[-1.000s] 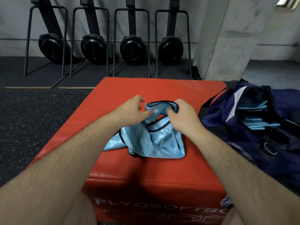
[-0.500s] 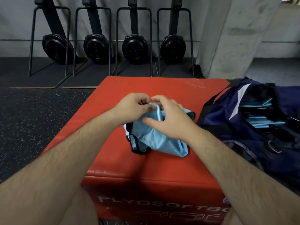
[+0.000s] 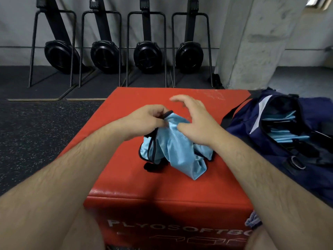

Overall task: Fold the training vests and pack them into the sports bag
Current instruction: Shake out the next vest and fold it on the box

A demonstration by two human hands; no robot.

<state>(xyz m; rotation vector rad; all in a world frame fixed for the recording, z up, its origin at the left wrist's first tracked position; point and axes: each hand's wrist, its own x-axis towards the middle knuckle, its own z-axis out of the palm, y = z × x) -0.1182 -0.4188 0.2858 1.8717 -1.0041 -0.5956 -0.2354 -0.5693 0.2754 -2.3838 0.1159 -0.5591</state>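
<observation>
**Blue vest bunched on the plyo box, bag open at the right**

Four black rowing machines (image 3: 147, 53) stand upright in a row against the far wall, on dark mats. A concrete pillar (image 3: 252, 42) rises to their right. Speckled dark rubber floor (image 3: 36, 132) runs along the left of a red plyo box (image 3: 162, 188), whose near face carries white lettering. Against the right edge of the box sits a navy sports bag (image 3: 239, 130) with a white stripe. Its mouth is open, and folded light-blue vests (image 3: 281, 120) lie stacked inside. A metal ring (image 3: 295, 162) hangs on a strap at the near side of the bag. Both forearms reach in from the near edge and cover part of the box top. Nothing lies between the hands and the bag's mouth.

The training vest (image 3: 177, 150) is on top of the box, near its middle, well apart from the bag. It is light blue with black trim, unfolded and crumpled. Its upper part is lifted, and the lower folds rest on the red surface.

The left hand (image 3: 146, 120) has its grip closed: thumb and curled fingers pinch the black-trimmed edge at the top of the vest and hold it up. The right hand (image 3: 196, 121) is over the right side of the vest with its grip apart. Its fingers are spread, loosely curved and blurred above the cloth. The thumb lies against the fabric just beside the left hand's pinch.
</observation>
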